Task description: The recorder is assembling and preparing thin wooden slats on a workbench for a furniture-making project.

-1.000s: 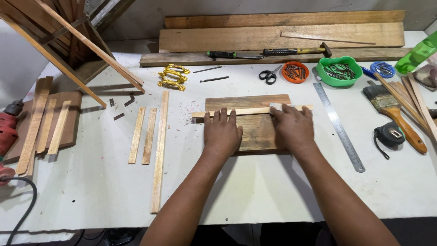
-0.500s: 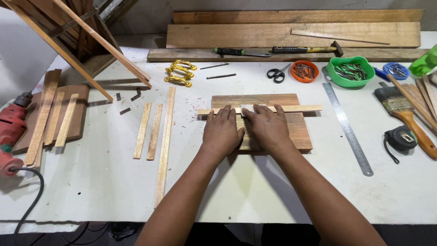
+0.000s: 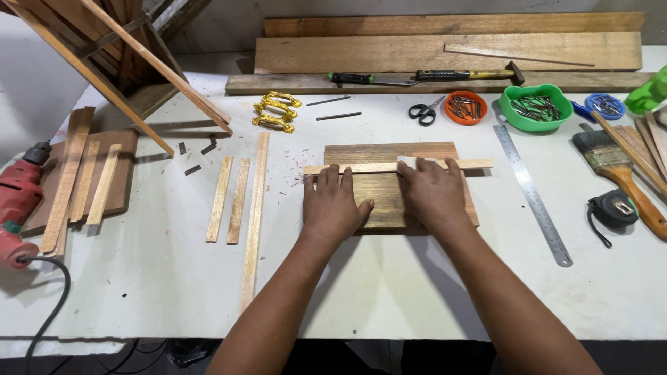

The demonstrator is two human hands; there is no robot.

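Observation:
A dark wooden board (image 3: 379, 154) lies flat near the middle of the white table. A thin pale wooden strip (image 3: 467, 164) lies across its upper part, sticking out past the right edge. My left hand (image 3: 333, 203) rests palm down on the board's left half, fingertips touching the strip. My right hand (image 3: 432, 193) presses flat on the right half, fingers over the strip and a small pale piece held under them. Neither hand grips anything.
Three loose wooden strips (image 3: 240, 198) lie left of the board. A red drill (image 3: 19, 201) sits at the far left, a steel ruler (image 3: 531, 191), tape measure (image 3: 613, 208) and brush (image 3: 618, 173) at the right. Scissors (image 3: 422, 111), nail bowls (image 3: 535, 107), gold handles (image 3: 276, 111) and planks (image 3: 445, 52) lie behind.
My right hand has slid left and then right along the strip. The view has shifted slightly rightwards over the table.

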